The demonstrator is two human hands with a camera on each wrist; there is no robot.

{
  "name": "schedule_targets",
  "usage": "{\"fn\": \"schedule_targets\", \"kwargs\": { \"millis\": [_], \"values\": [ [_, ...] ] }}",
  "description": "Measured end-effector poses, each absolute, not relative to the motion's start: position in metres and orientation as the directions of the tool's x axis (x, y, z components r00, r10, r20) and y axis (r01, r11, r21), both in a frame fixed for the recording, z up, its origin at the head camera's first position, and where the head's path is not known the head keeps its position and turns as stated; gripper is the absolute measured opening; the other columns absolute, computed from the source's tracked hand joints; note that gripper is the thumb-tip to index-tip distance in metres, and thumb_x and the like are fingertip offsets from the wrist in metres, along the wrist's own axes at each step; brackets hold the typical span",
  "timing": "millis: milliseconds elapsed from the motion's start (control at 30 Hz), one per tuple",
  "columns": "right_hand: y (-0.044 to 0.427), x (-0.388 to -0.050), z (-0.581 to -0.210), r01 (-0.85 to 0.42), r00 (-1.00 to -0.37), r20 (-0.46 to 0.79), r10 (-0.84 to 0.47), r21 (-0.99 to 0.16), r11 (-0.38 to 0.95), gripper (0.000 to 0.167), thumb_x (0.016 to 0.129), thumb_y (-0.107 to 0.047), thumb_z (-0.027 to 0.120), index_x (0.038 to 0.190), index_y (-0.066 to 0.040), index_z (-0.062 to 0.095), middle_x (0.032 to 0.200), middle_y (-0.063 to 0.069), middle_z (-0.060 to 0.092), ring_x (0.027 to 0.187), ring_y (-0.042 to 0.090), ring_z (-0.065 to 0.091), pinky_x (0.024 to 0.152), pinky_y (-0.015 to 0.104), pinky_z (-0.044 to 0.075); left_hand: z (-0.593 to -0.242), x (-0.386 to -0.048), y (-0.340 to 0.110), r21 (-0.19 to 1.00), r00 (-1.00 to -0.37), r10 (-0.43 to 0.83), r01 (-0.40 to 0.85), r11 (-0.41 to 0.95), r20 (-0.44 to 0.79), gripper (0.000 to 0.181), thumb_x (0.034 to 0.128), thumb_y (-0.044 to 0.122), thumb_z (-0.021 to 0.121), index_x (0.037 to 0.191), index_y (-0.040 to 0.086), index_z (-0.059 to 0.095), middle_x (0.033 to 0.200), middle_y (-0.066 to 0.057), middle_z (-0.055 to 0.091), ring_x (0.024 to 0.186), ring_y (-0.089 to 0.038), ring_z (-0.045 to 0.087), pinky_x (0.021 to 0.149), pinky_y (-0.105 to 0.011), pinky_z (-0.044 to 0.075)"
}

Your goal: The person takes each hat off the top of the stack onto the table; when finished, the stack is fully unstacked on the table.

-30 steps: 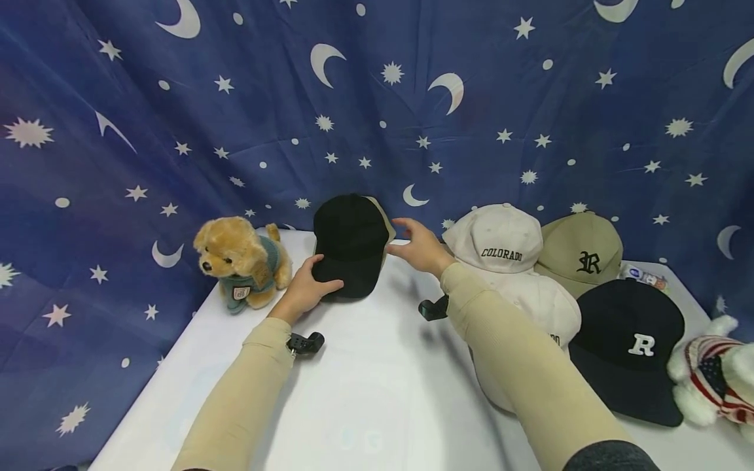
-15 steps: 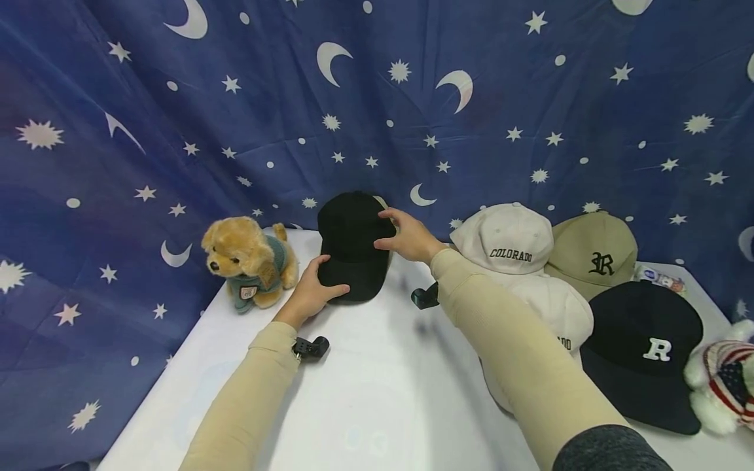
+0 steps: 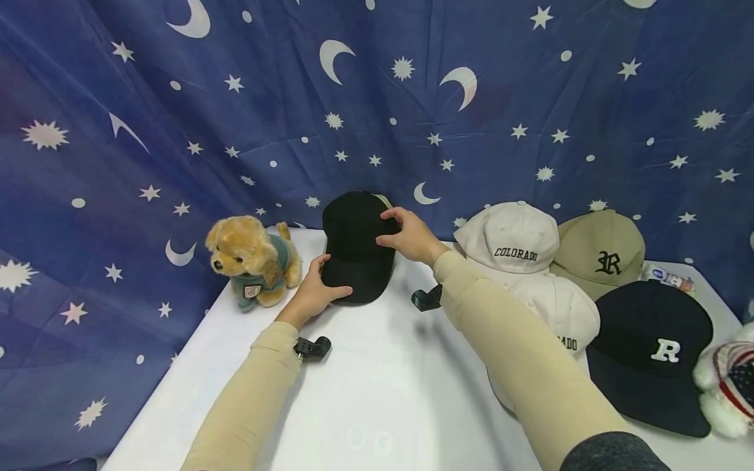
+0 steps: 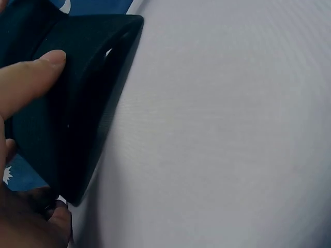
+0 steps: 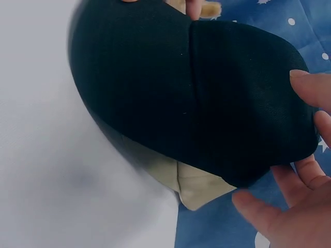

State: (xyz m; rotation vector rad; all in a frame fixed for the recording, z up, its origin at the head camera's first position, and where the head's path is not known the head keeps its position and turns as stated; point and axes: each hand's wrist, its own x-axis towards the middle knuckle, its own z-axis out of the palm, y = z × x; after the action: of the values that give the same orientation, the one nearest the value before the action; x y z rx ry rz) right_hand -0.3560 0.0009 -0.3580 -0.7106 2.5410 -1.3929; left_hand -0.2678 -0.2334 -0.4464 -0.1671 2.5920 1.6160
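Observation:
A black baseball cap (image 3: 356, 229) sits at the back of the white table, its brim towards me. A beige cap (image 5: 204, 188) shows from under its side in the right wrist view. My left hand (image 3: 312, 294) grips the brim at its left, the thumb lying on top of the brim (image 4: 57, 98) and the fingers at its edge. My right hand (image 3: 412, 237) holds the right side of the crown (image 5: 248, 98), with thumb and fingers curled around it.
A plush dog (image 3: 250, 261) in a green sweater stands left of the black cap. At right lie white Colorado caps (image 3: 512, 235), a khaki cap (image 3: 601, 252), a navy R cap (image 3: 654, 353) and a white plush toy (image 3: 727, 386). A starry blue curtain (image 3: 377, 98) hangs behind.
My right hand has moved left from beside the black cap onto its crown. The left hand stays at the brim. The view has shifted slightly.

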Motion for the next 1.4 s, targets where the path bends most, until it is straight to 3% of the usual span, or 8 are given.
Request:
{"fn": "schedule_targets", "kwargs": {
  "millis": [433, 567, 767, 1067, 1267, 1400],
  "values": [
    [0.013, -0.34, -0.367, -0.343, -0.88, 0.153, -0.45, -0.859, 0.379, 0.05, 0.088, -0.018, 0.074, 0.133, -0.006, 0.058, 0.138, 0.015, 0.05, 0.13, 0.033, 0.043, 0.111, 0.045, 0.033, -0.436, -0.273, -0.24, 0.902, -0.979, 0.018, -0.179, 0.392, -0.203, 0.111, 0.0835, 0.031, 0.082, 0.161, 0.013, 0.004, 0.16, -0.021, 0.021, 0.143, -0.039, 0.028, 0.116, -0.052, 0.023],
    [0.017, -0.335, -0.37, -0.337, -0.887, 0.155, -0.435, -0.862, 0.38, 0.052, 0.088, -0.018, 0.074, 0.136, -0.006, 0.057, 0.139, 0.016, 0.047, 0.13, 0.034, 0.043, 0.111, 0.046, 0.033, -0.438, -0.273, -0.239, 0.918, -0.983, 0.026, -0.159, 0.363, -0.181, 0.109, 0.0832, 0.027, 0.082, 0.161, 0.011, 0.006, 0.155, -0.024, 0.027, 0.139, -0.04, 0.033, 0.114, -0.052, 0.027],
    [0.026, -0.326, -0.367, -0.35, -0.888, 0.169, -0.427, -0.851, 0.392, 0.057, 0.089, -0.02, 0.074, 0.141, -0.007, 0.055, 0.137, 0.015, 0.047, 0.13, 0.035, 0.043, 0.109, 0.046, 0.036, -0.432, -0.266, -0.23, 0.884, -0.989, 0.005, -0.131, 0.449, -0.149, 0.107, 0.0806, 0.032, 0.083, 0.159, 0.01, 0.014, 0.149, -0.024, 0.032, 0.135, -0.04, 0.035, 0.112, -0.053, 0.03],
    [0.049, -0.31, -0.355, -0.404, -0.878, 0.208, -0.43, -0.804, 0.436, 0.062, 0.088, -0.023, 0.075, 0.145, -0.009, 0.052, 0.139, 0.013, 0.047, 0.129, 0.036, 0.046, 0.108, 0.048, 0.037, -0.414, -0.246, -0.22, 0.856, -0.988, 0.061, -0.091, 0.508, -0.141, 0.101, 0.0842, 0.04, 0.08, 0.16, 0.012, 0.018, 0.158, -0.022, 0.018, 0.131, -0.04, 0.041, 0.105, -0.054, 0.037],
    [0.067, -0.296, -0.348, -0.42, -0.875, 0.223, -0.429, -0.79, 0.446, 0.065, 0.087, -0.02, 0.076, 0.146, -0.007, 0.05, 0.141, 0.013, 0.046, 0.13, 0.036, 0.045, 0.107, 0.049, 0.037, -0.407, -0.234, -0.209, 0.887, -0.981, 0.156, -0.03, 0.46, -0.114, 0.098, 0.086, 0.031, 0.08, 0.159, 0.011, 0.017, 0.154, -0.021, 0.034, 0.121, -0.037, 0.052, 0.096, -0.049, 0.046],
    [0.079, -0.286, -0.345, -0.439, -0.872, 0.249, -0.42, -0.778, 0.45, 0.064, 0.088, -0.016, 0.075, 0.146, -0.006, 0.05, 0.143, 0.014, 0.046, 0.131, 0.034, 0.044, 0.11, 0.048, 0.035, -0.403, -0.227, -0.199, 0.886, -0.976, 0.186, -0.018, 0.462, -0.117, 0.098, 0.0848, 0.03, 0.082, 0.158, 0.012, 0.019, 0.153, -0.02, 0.036, 0.118, -0.033, 0.057, 0.095, -0.047, 0.049]
  ]
}}
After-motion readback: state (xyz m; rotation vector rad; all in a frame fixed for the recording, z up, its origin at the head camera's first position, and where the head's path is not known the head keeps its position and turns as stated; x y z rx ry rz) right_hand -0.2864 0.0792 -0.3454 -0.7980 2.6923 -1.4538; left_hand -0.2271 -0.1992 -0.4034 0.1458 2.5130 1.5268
